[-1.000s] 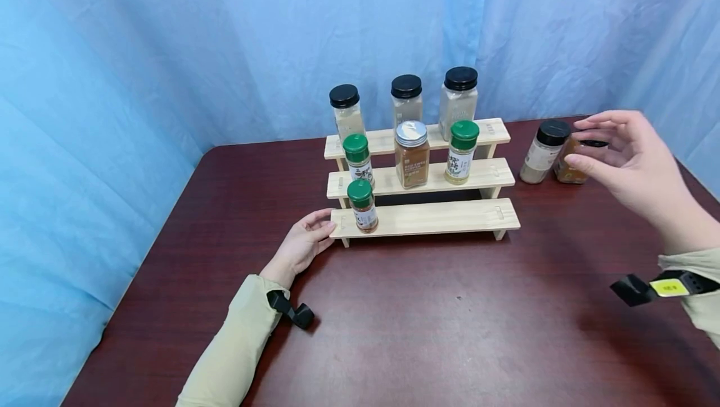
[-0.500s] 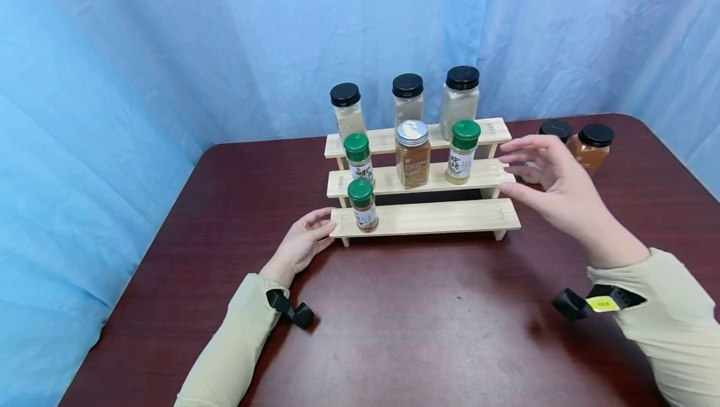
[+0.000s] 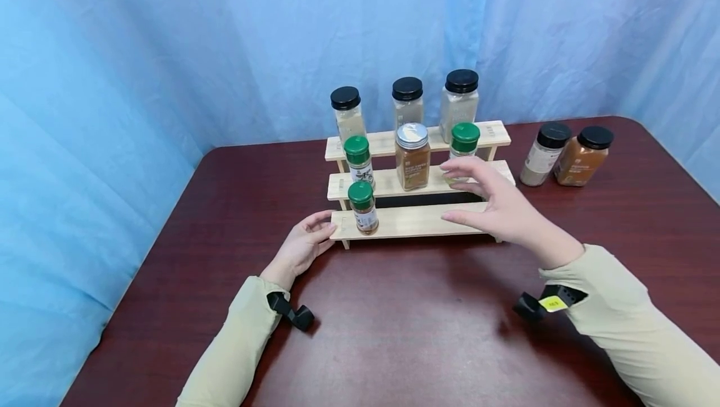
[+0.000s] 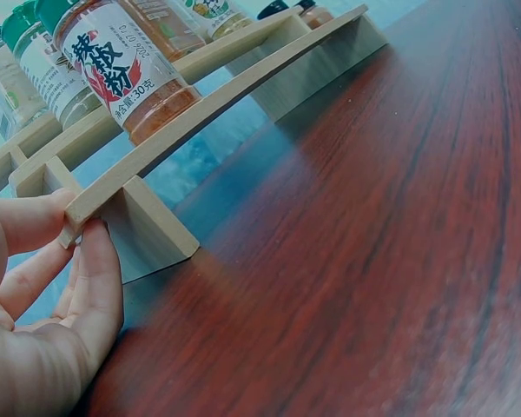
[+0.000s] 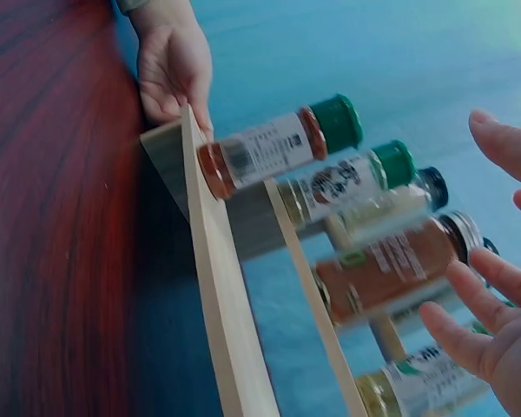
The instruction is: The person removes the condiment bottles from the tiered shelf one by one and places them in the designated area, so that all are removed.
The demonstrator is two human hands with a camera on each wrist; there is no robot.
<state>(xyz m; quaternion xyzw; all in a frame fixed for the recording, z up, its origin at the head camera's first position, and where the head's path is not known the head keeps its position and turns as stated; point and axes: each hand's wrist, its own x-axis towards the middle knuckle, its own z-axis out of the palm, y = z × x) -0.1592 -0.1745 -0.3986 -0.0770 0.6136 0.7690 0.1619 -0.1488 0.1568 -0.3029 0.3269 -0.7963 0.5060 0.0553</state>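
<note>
My left hand (image 3: 300,246) pinches the left end of the lowest step of a three-tier wooden spice rack (image 3: 419,221), thumb on top and fingers beneath. On that step stands a green-capped jar of red powder (image 4: 122,69). The middle step carries a green-capped jar (image 3: 358,158), a silver-lidded jar of brown spice (image 3: 413,163) and another green-capped jar (image 3: 464,137), the last partly hidden by my right hand. Empty, with fingers spread apart, my right hand (image 3: 503,207) hovers in front of the rack's right half.
Three black-lidded jars line the top step, among them a clear square one (image 3: 460,104). Right of the rack, a black-capped shaker (image 3: 542,155) and a black-lidded jar of orange-brown spice (image 3: 582,158) stand on the dark red table (image 3: 394,332). Blue curtains (image 3: 281,50) hang behind.
From beside the two jars on the right, my right hand has swept left to the front of the rack, fingers still apart. My left hand keeps its hold on the step.
</note>
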